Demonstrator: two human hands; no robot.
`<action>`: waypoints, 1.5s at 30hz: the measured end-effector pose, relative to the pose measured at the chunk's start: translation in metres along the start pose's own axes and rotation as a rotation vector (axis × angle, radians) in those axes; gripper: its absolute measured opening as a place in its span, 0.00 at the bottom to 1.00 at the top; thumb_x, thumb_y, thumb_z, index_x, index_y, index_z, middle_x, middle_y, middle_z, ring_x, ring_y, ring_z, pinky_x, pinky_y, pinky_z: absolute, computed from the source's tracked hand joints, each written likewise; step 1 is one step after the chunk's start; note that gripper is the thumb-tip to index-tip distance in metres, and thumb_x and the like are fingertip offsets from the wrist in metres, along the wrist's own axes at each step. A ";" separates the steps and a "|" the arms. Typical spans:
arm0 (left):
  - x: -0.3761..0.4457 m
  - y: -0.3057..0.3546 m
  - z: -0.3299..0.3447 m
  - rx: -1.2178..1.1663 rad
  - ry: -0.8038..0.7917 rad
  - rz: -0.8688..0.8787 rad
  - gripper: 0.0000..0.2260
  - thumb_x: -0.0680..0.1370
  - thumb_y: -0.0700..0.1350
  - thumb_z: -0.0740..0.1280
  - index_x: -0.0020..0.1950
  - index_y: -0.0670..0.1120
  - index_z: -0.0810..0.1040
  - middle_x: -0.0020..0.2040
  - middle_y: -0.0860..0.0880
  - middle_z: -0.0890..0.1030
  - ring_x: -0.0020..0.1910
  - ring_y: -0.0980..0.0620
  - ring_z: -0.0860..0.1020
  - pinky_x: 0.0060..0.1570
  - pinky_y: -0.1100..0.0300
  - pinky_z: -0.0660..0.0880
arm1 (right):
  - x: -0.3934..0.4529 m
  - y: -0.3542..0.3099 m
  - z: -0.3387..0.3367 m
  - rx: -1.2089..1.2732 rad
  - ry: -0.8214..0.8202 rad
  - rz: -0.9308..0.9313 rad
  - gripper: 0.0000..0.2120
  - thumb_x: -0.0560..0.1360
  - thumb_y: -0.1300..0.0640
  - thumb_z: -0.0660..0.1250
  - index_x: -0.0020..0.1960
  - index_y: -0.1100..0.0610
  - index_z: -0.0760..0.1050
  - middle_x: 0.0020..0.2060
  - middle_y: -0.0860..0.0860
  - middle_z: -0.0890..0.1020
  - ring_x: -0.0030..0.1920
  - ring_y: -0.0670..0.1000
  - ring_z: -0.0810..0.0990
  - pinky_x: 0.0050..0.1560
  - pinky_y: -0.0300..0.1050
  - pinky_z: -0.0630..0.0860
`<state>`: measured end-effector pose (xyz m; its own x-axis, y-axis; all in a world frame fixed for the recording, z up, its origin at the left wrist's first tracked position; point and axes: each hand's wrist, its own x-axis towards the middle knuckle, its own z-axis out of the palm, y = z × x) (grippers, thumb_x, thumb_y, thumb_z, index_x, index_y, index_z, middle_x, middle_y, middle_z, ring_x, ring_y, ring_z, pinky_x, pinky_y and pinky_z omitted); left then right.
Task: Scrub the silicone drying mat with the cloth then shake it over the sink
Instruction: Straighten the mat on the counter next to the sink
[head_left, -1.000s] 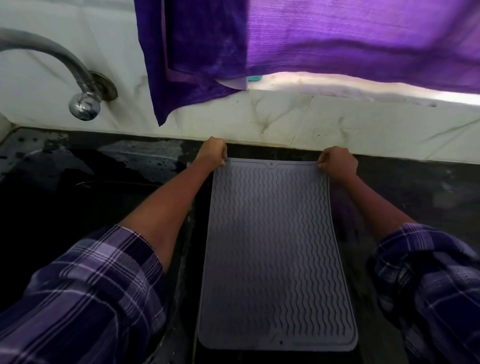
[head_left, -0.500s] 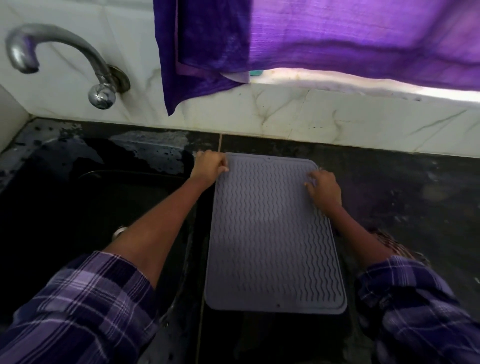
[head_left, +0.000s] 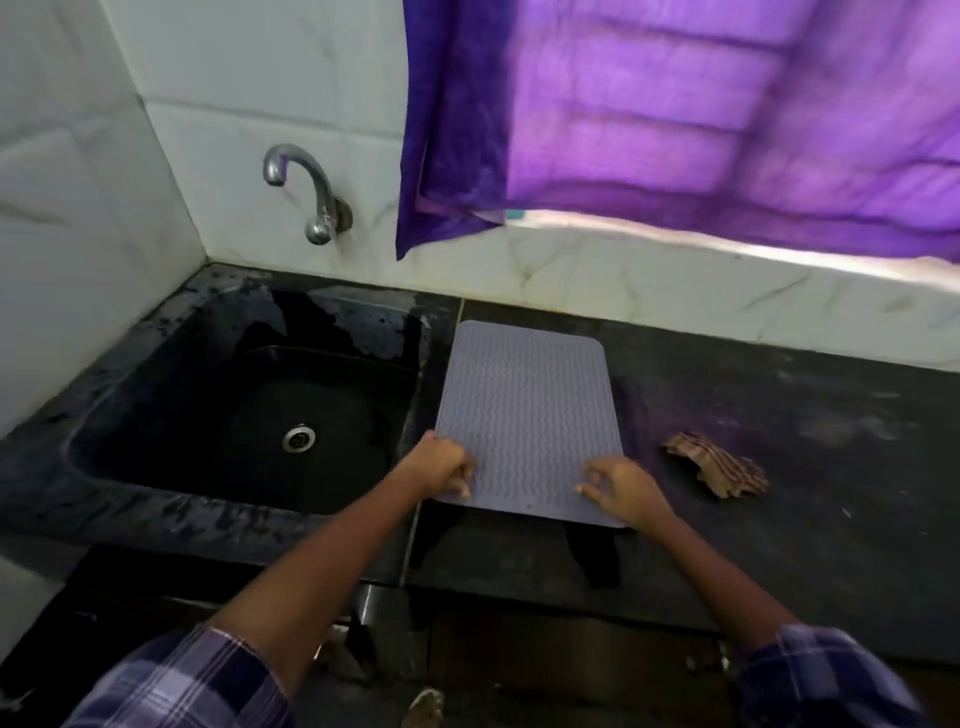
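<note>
The grey silicone drying mat with a wavy ribbed pattern lies flat on the black counter, just right of the sink. At the mat's near left corner my left hand has its fingers curled over the edge. My right hand hovers over the near right corner with loosely bent fingers whose tips touch the mat. It holds nothing. The cloth, brown and striped, lies crumpled on the counter to the right of the mat, apart from both hands.
A chrome tap juts from the white tiled wall above the sink's back edge. A purple curtain hangs over the wall behind the counter. The sink has a metal drain.
Both hands have left the mat's far corners and come back to its near corners. The view has pulled back and risen, so the cloth and the whole sink now show.
</note>
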<state>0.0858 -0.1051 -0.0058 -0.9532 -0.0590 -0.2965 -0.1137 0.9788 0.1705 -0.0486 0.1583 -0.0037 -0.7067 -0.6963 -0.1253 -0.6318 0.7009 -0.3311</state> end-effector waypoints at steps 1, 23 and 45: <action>-0.008 0.007 0.005 0.060 -0.014 -0.015 0.14 0.75 0.52 0.69 0.57 0.48 0.80 0.57 0.48 0.82 0.60 0.49 0.77 0.63 0.55 0.64 | -0.011 -0.003 0.002 -0.036 -0.053 0.003 0.17 0.75 0.49 0.68 0.58 0.58 0.77 0.53 0.55 0.81 0.56 0.54 0.79 0.54 0.46 0.75; -0.003 0.015 0.037 0.325 0.002 -0.103 0.12 0.80 0.46 0.61 0.61 0.46 0.78 0.61 0.45 0.78 0.65 0.47 0.72 0.66 0.50 0.62 | -0.001 -0.024 0.024 -0.382 -0.246 0.044 0.14 0.75 0.65 0.61 0.59 0.62 0.75 0.60 0.60 0.77 0.59 0.59 0.77 0.57 0.47 0.75; -0.014 0.029 0.034 0.370 0.032 -0.170 0.11 0.80 0.44 0.61 0.61 0.46 0.77 0.58 0.47 0.79 0.62 0.47 0.73 0.69 0.41 0.59 | -0.023 -0.027 0.018 -0.228 -0.195 0.108 0.11 0.74 0.62 0.63 0.56 0.61 0.76 0.57 0.57 0.79 0.57 0.57 0.78 0.57 0.48 0.75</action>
<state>0.1055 -0.0692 -0.0282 -0.9386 -0.2260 -0.2606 -0.1670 0.9588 -0.2297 -0.0095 0.1524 -0.0090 -0.7131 -0.6170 -0.3329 -0.6270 0.7737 -0.0908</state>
